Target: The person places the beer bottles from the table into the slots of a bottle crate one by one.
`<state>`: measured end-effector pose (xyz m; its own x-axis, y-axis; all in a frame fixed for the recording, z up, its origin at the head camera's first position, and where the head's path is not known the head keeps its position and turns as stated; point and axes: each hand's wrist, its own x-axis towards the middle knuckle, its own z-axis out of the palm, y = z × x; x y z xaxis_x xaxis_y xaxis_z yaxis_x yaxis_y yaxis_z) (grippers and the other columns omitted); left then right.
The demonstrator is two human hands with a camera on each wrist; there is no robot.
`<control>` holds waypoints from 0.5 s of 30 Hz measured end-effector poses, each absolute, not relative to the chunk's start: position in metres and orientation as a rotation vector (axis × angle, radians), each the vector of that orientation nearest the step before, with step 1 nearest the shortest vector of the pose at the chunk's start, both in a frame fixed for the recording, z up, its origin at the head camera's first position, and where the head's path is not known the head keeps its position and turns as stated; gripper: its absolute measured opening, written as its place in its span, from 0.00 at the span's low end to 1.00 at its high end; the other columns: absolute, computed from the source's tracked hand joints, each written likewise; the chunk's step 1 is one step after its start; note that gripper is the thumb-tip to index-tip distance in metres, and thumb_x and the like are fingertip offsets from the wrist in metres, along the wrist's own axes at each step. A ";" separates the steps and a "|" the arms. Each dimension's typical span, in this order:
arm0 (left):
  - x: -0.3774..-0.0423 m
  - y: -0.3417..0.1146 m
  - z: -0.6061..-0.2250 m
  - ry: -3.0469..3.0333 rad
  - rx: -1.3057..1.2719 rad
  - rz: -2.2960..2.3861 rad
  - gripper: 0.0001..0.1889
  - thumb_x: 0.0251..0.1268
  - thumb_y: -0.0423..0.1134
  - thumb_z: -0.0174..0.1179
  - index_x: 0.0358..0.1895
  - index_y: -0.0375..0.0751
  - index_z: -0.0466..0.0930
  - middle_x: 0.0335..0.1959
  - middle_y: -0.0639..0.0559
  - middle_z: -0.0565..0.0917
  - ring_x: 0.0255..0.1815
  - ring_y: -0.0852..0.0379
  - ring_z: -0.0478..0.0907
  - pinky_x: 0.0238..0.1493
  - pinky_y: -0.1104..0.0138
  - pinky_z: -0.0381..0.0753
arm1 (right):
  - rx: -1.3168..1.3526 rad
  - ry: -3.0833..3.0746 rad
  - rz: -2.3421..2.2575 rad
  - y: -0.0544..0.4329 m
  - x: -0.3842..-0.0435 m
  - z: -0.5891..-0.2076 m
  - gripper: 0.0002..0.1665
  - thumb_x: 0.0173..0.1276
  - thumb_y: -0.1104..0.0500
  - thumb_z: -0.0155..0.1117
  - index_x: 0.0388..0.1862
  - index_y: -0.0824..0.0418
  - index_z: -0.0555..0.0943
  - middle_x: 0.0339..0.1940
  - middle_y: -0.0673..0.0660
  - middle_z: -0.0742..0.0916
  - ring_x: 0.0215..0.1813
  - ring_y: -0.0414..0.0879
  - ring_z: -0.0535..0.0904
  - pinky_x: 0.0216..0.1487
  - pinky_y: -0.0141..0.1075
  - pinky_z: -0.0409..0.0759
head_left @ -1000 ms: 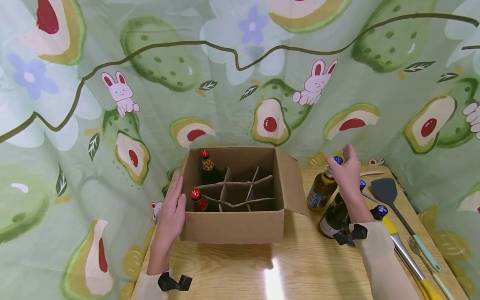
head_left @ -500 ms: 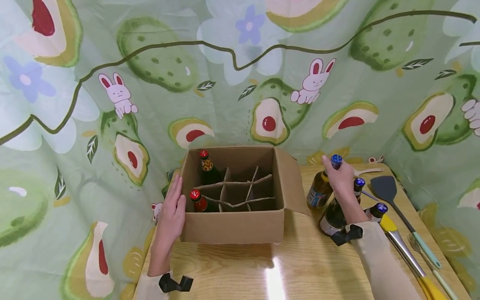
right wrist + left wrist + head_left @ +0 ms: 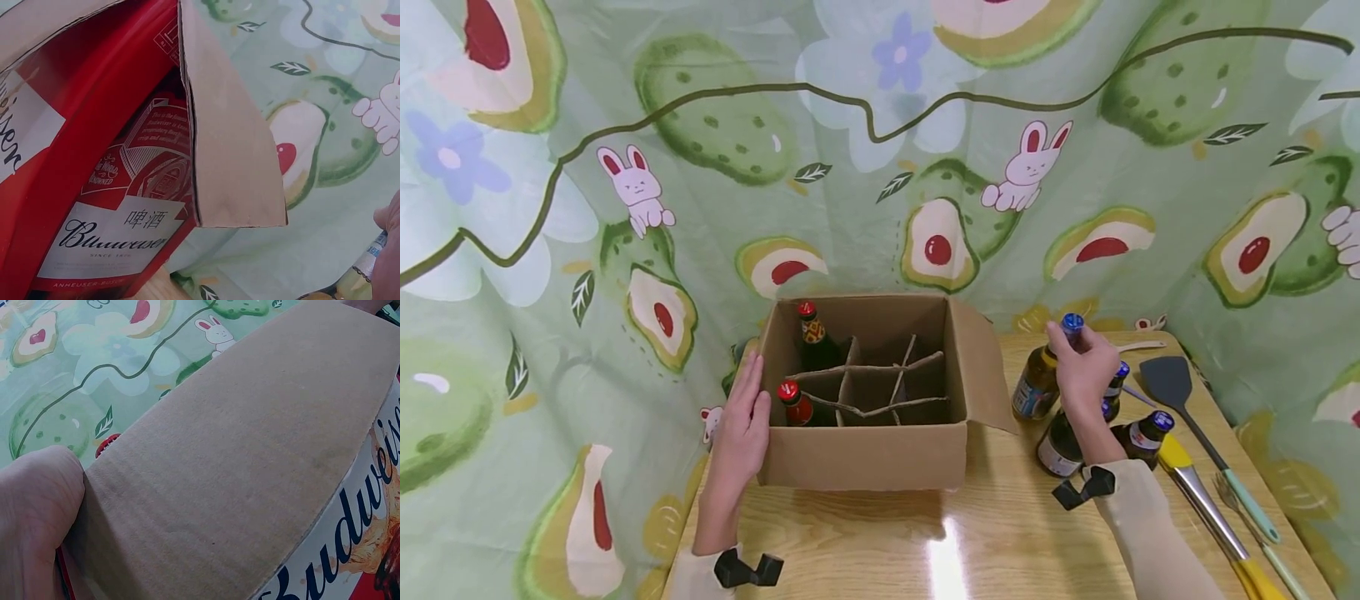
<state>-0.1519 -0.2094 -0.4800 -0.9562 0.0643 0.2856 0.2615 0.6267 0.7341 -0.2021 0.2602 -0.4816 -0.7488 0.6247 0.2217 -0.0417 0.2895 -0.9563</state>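
Note:
My left hand (image 3: 747,425) lies with straight fingers along the left wall of an open cardboard box (image 3: 861,458), its thumb at the near corner. Two red-capped beer bottles, one at the back (image 3: 812,327) and one in front (image 3: 795,404), stand in the left column of the cardboard divider (image 3: 880,367). To the right of the box, my right hand (image 3: 1090,375) pinches the neck of an upright amber beer bottle (image 3: 1035,387) with a blue cap. The right wrist view catches only part of that hand (image 3: 389,259) and the bottle's neck (image 3: 357,284). Budweiser lettering (image 3: 340,537) marks the box's outside.
Dark blue-capped bottles stand close by: one in front (image 3: 1060,450), one at right (image 3: 1142,437), one partly behind my hand (image 3: 1117,385). Farther right lie a spatula (image 3: 1168,383), yellow-tipped tongs (image 3: 1210,496) and a fork (image 3: 1232,496). The box flap (image 3: 985,367) sticks out rightward.
My right hand has come down from above the amber bottle and closed its fingers on the neck. The left hand has stayed against the box.

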 end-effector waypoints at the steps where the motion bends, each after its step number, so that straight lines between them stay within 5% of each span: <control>1: -0.152 -0.210 -0.480 -2.620 -0.263 -1.236 0.30 0.87 0.43 0.43 0.85 0.45 0.51 0.87 0.54 0.49 0.86 0.44 0.47 0.81 0.42 0.52 | -0.523 -1.972 1.507 0.260 -0.203 -0.482 0.23 0.69 0.45 0.74 0.32 0.66 0.85 0.21 0.43 0.81 0.27 0.38 0.74 0.29 0.27 0.71; 15: -0.152 -0.210 -0.479 -2.622 -0.252 -1.234 0.30 0.85 0.36 0.46 0.85 0.43 0.54 0.87 0.54 0.50 0.87 0.47 0.47 0.81 0.42 0.51 | -0.462 -1.966 1.475 0.259 -0.205 -0.482 0.23 0.68 0.46 0.75 0.33 0.68 0.89 0.24 0.49 0.87 0.26 0.37 0.78 0.27 0.26 0.70</control>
